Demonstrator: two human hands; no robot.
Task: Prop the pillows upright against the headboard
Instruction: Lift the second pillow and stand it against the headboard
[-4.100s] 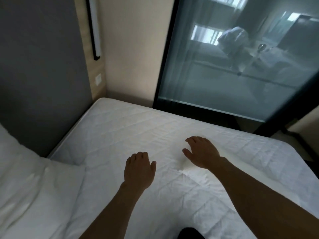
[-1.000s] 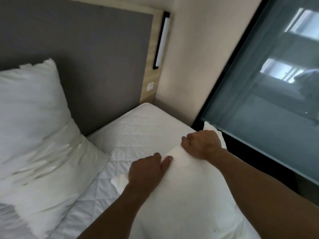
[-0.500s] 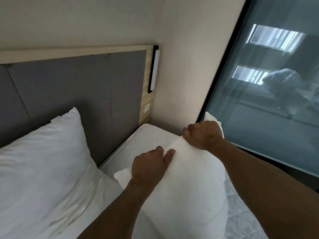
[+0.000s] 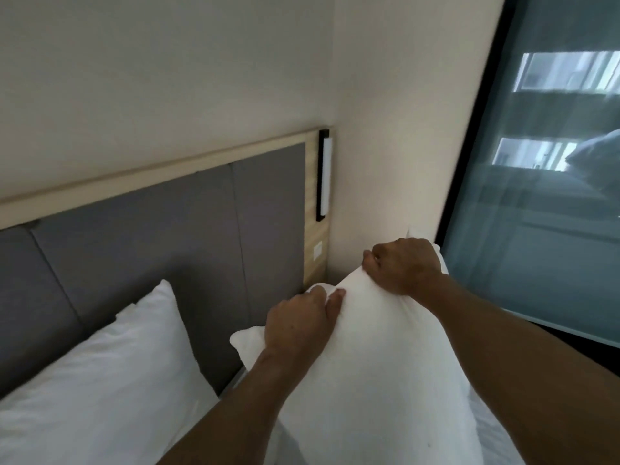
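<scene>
Both hands clutch the top edge of a white pillow (image 4: 365,380), the left hand (image 4: 298,325) bunching fabric just below and left of the right hand (image 4: 404,265), fingers closed on the cloth. The pillow hangs beneath the grip, above the quilted mattress (image 4: 493,431). Left of the grip a second pillow (image 4: 110,374) leans on the grey padded headboard (image 4: 161,243). Beyond the grip a wall light (image 4: 324,174) sits on the wood trim by the cream wall (image 4: 396,129); to the right stands a dark-framed glass panel (image 4: 543,203).

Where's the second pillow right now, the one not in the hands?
In the head view the second pillow sits lower left, leaning against the grey headboard, left of the held pillow.
</scene>
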